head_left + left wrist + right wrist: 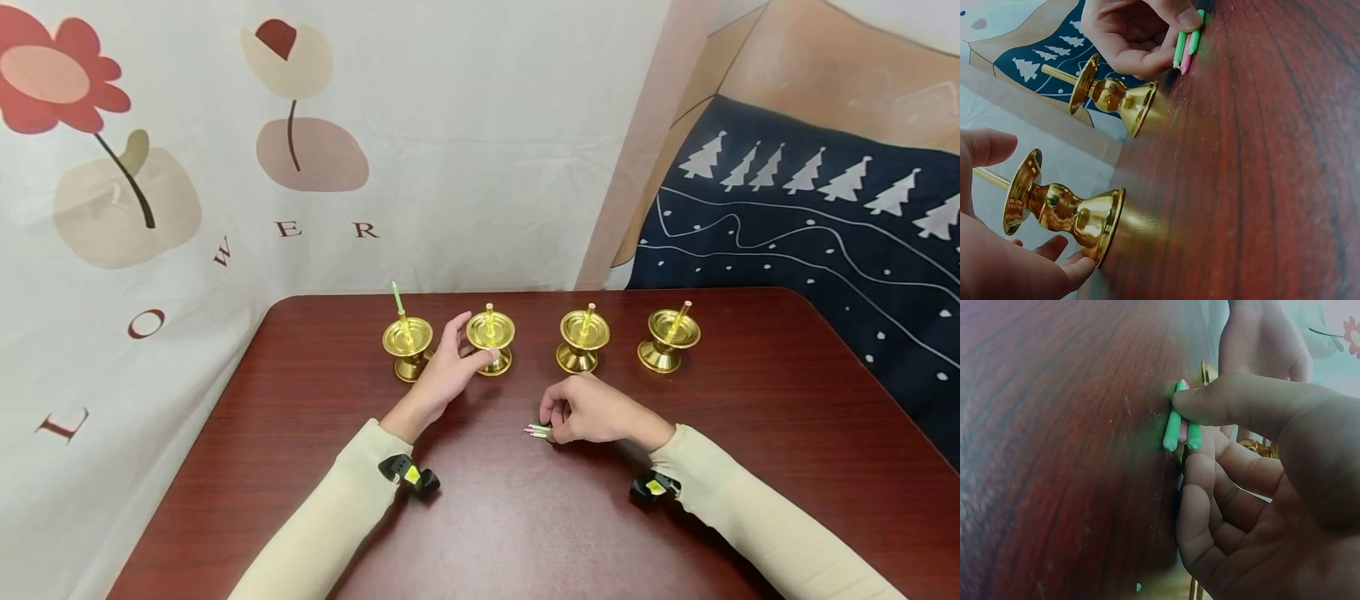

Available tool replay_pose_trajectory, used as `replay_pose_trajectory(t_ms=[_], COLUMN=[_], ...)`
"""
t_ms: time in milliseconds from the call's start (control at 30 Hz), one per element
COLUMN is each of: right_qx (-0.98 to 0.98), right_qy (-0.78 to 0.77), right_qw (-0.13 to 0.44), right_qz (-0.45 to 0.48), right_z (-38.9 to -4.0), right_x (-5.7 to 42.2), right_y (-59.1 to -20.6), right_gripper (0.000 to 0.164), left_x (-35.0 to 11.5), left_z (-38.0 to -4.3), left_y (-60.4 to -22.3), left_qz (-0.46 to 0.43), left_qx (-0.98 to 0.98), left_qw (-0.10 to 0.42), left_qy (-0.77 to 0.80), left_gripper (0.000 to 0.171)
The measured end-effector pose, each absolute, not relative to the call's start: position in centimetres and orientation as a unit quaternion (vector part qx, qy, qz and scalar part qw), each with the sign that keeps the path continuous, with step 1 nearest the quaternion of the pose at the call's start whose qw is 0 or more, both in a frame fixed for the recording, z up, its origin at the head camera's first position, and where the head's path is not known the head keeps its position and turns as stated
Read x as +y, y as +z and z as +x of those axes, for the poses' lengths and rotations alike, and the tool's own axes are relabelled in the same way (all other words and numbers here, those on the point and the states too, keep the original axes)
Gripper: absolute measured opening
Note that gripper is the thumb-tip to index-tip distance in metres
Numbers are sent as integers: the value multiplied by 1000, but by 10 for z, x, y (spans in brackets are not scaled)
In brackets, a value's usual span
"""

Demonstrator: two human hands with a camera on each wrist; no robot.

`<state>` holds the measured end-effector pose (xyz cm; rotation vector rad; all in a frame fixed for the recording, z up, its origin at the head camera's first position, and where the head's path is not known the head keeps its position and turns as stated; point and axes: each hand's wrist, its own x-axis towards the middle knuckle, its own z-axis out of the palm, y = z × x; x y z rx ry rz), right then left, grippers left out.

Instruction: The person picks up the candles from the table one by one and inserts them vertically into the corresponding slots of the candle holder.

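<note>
Listed from left to right, on a reddish-brown table (pixel 480 525).

Pale cloth (pixel 480 125): hung behind; printed with a red flower, a cream flower and dark letters.

Left sleeve (pixel 322 508): cream, with a black wrist camera (pixel 408 477) at the cuff.

First candle holder (pixel 409 367): gold, upright; a thin green candle (pixel 397 297) stands, slightly tilted, in its tube.

Left hand (pixel 448 367): fingers and thumb parted about the left side of the next holder, not clenched; whether a fingertip touches its foot is hard to tell.

Second candle holder (pixel 491 341): gold, upright, its tube without a candle.

Loose candles: two green candles (pixel 1180 50) and one pink candle (pixel 1186 61), side by side, low at the tabletop in front of the gap between the second and third holders.

Right hand (pixel 592 410): pinches the loose candles between thumb and forefinger, the other fingers curled.

Third candle holder (pixel 585 339): gold, upright, bare tube, just behind the right hand.

Fourth candle holder (pixel 663 357): gold, upright, bare tube leaning to the right.

Right sleeve (pixel 772 517): cream, with a matching black camera (pixel 655 489).

Dark blue cloth (pixel 810 221): white trees, dots and wavy lines.
</note>
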<state>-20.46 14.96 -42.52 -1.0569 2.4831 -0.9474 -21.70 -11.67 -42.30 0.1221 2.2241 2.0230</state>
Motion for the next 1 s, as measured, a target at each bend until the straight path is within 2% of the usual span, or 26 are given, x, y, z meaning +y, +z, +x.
replay_pose_trajectory(t_ms=[433,700,1000], right_qx=[834,828,828], right_qy=[-355,-388,-433], right_qw=[163,178,138], right_qz=[-389,-364,-329], right_z=[-211,-214,-216], right_x=[148,144,130], right_y=[-428,-426,-419], right_gripper=[16,16,14], left_x=[-123,-128,-127], left_z=[-224,-226,-227], left_y=[-426,-431,-431], left_qz=[33,32,37], left_qx=[716,713,717], left_qw=[78,87,75], left_qy=[692,695,692], left_gripper=[89,85,78])
